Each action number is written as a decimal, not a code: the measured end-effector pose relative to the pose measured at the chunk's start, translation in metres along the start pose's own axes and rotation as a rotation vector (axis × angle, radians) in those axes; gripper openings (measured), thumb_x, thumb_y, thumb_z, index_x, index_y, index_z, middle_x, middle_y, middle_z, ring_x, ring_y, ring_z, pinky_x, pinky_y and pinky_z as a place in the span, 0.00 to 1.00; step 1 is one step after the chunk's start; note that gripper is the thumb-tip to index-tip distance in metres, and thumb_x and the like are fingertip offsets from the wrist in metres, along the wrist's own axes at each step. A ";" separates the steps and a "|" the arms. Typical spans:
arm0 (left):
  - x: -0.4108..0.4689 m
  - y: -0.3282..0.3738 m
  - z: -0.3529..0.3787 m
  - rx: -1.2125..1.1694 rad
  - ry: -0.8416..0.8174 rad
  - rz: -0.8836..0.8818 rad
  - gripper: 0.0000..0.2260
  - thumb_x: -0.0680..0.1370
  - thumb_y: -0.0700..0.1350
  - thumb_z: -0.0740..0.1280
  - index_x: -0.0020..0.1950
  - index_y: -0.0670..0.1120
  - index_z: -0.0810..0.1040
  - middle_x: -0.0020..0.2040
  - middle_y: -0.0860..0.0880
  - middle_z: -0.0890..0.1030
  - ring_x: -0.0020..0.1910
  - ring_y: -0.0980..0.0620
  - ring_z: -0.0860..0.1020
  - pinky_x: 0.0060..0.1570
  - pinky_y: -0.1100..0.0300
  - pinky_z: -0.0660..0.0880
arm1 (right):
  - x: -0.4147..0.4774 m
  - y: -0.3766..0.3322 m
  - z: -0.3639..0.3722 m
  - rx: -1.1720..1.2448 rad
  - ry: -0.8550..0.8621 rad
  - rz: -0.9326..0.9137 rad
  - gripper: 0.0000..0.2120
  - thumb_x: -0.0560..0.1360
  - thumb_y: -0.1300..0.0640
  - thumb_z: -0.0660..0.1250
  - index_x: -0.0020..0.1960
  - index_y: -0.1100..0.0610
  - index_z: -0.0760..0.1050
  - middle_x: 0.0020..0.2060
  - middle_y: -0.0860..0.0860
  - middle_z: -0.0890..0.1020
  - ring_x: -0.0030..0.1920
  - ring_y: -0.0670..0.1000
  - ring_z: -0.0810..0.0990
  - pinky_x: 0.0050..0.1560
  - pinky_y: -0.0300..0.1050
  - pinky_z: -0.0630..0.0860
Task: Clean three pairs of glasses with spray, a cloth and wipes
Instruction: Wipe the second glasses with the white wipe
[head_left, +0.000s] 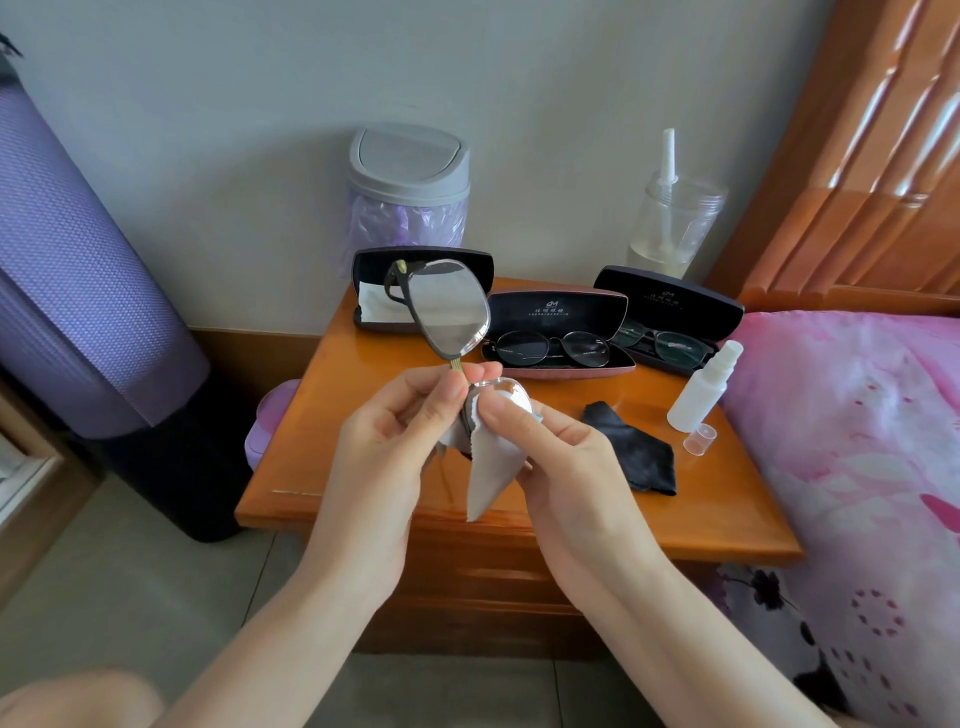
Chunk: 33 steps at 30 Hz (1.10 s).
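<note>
"CM" logo inside middle glasses case (558, 316)

A grey swing-lid bin (409, 176) with a purple liner stands at upper centre against the wall. A wooden nightstand (717, 509) fills the middle. A clear jar (675, 223) sits upper right beside the headboard (857, 182), with a purple rolled mat (78, 291) at left and pink bedding (857, 415) at right.

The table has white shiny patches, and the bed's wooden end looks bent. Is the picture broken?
No. Head view: light glares off the glossy table and streaks the headboard; the wide-angle lens bows the headboard and the purple mat near the edges; the glasses in the middle look sharp.
</note>
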<state>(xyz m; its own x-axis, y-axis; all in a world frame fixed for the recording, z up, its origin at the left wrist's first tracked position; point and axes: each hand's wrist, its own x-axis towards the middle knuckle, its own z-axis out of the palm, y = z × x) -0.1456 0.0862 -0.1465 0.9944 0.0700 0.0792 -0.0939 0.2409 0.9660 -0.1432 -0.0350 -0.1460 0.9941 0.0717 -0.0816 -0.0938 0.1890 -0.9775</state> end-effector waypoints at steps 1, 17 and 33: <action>0.000 0.000 0.001 0.003 -0.002 0.006 0.12 0.71 0.53 0.64 0.49 0.52 0.82 0.49 0.54 0.85 0.53 0.55 0.81 0.57 0.57 0.75 | 0.000 0.000 0.000 0.000 0.006 0.002 0.20 0.65 0.45 0.69 0.49 0.57 0.84 0.45 0.53 0.84 0.52 0.52 0.80 0.58 0.45 0.73; -0.005 0.000 0.004 -0.143 0.074 -0.010 0.11 0.70 0.52 0.65 0.47 0.50 0.83 0.47 0.53 0.85 0.51 0.54 0.82 0.46 0.65 0.79 | -0.002 -0.002 0.000 -0.103 -0.127 -0.079 0.14 0.72 0.53 0.69 0.50 0.64 0.81 0.45 0.59 0.84 0.44 0.48 0.80 0.45 0.32 0.76; 0.007 0.010 -0.008 -0.203 0.092 -0.027 0.10 0.69 0.49 0.65 0.46 0.48 0.81 0.45 0.52 0.86 0.50 0.53 0.84 0.47 0.62 0.81 | 0.002 -0.009 -0.009 -0.307 -0.235 -0.104 0.01 0.72 0.59 0.72 0.43 0.55 0.83 0.36 0.49 0.84 0.39 0.46 0.81 0.41 0.35 0.77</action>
<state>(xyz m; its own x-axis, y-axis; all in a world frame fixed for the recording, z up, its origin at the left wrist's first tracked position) -0.1404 0.0972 -0.1384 0.9889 0.1471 0.0226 -0.0849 0.4330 0.8974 -0.1401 -0.0449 -0.1394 0.9546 0.2959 0.0332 0.0631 -0.0920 -0.9938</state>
